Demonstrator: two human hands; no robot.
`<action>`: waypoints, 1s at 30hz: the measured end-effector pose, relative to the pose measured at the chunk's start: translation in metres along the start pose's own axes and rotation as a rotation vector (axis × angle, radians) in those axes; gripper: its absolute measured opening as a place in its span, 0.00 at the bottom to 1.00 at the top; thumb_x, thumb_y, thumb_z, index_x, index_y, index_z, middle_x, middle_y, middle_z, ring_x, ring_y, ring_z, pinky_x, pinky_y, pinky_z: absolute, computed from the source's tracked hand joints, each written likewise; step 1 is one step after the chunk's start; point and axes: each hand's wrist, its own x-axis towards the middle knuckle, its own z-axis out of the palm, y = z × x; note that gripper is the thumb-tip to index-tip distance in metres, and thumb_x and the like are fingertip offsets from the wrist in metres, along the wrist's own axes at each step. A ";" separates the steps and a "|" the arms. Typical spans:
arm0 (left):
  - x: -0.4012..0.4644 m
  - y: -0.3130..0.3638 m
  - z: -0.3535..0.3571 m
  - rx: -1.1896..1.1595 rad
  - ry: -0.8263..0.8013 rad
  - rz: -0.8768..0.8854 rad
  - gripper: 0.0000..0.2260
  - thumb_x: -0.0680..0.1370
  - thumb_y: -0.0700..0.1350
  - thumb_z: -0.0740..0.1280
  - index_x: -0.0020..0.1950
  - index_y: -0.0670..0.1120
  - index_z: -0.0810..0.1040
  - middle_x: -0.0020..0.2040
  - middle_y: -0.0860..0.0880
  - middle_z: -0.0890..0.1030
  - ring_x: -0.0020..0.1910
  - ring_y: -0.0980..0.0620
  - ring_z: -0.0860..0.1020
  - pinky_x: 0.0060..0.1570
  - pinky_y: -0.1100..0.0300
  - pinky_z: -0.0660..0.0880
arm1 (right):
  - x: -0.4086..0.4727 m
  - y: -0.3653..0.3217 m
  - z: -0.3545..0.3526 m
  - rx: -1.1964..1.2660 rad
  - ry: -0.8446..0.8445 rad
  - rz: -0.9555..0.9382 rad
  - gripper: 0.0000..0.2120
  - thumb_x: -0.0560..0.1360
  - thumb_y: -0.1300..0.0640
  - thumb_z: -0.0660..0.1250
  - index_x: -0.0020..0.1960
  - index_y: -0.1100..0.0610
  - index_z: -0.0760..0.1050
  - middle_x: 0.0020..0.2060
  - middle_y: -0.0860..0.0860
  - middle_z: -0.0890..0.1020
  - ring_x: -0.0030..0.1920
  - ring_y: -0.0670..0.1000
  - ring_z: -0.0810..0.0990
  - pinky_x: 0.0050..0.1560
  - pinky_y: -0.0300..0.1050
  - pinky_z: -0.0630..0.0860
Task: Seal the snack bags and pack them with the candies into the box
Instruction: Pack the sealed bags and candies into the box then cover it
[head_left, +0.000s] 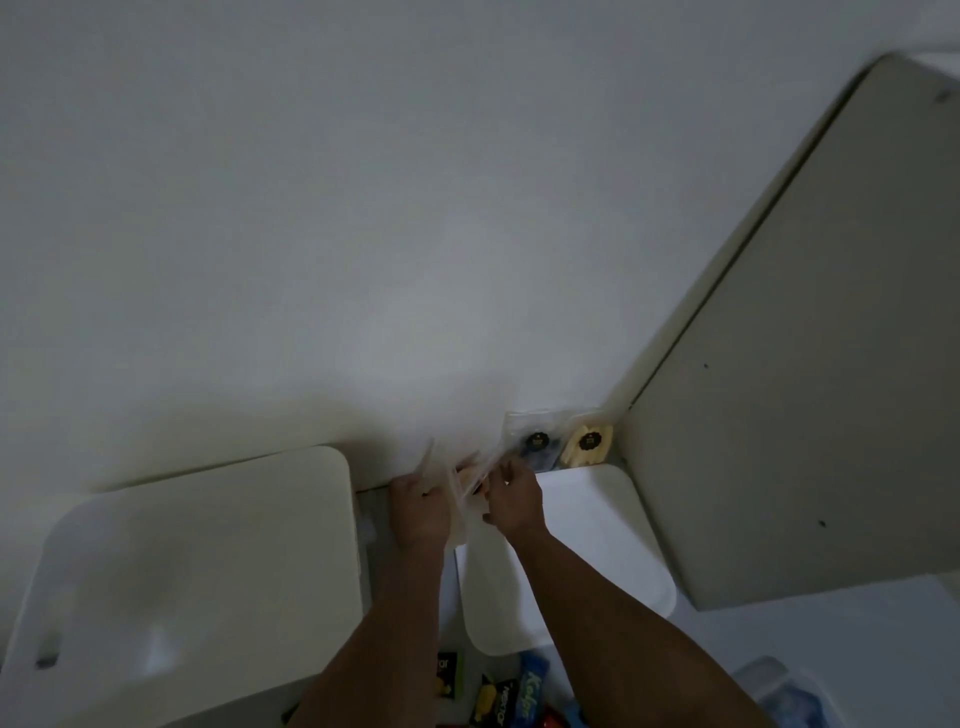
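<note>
The view is dim and blurred. Both hands meet at the far edge of the table against the wall. My left hand (420, 506) and my right hand (511, 501) each grip a side of a clear snack bag (460, 480) held up between them. Two more clear bags lean on the wall to the right, one with dark contents (535, 444), one with pale yellow contents (587, 441). A white box lid (597, 525) lies under my right forearm. Candy packs (506, 699) in black, yellow and blue lie near the bottom edge between my forearms.
A large white box-like shape (208, 571) fills the lower left. A beige panel (805, 389) rises at the right. A clear plastic container (779, 691) sits at the bottom right. The white wall takes up the upper half.
</note>
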 end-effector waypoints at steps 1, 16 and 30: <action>-0.003 -0.001 0.000 -0.016 0.006 0.002 0.14 0.75 0.36 0.65 0.60 0.37 0.76 0.56 0.39 0.80 0.55 0.39 0.80 0.56 0.51 0.77 | -0.005 -0.002 0.000 0.028 0.003 0.024 0.05 0.83 0.54 0.59 0.51 0.54 0.72 0.46 0.54 0.79 0.46 0.55 0.81 0.42 0.59 0.85; -0.033 -0.006 -0.021 0.266 -0.102 0.243 0.17 0.72 0.39 0.73 0.60 0.48 0.81 0.65 0.42 0.69 0.66 0.39 0.73 0.61 0.44 0.77 | -0.031 -0.017 -0.013 0.261 -0.169 0.223 0.07 0.82 0.58 0.62 0.51 0.59 0.77 0.47 0.59 0.84 0.46 0.60 0.84 0.40 0.58 0.85; -0.050 0.004 -0.042 0.855 -0.011 0.713 0.09 0.80 0.51 0.60 0.50 0.47 0.74 0.44 0.46 0.82 0.46 0.44 0.81 0.42 0.53 0.77 | -0.027 0.013 -0.048 -0.168 0.201 0.040 0.10 0.77 0.46 0.66 0.44 0.52 0.80 0.41 0.48 0.82 0.45 0.52 0.79 0.52 0.49 0.75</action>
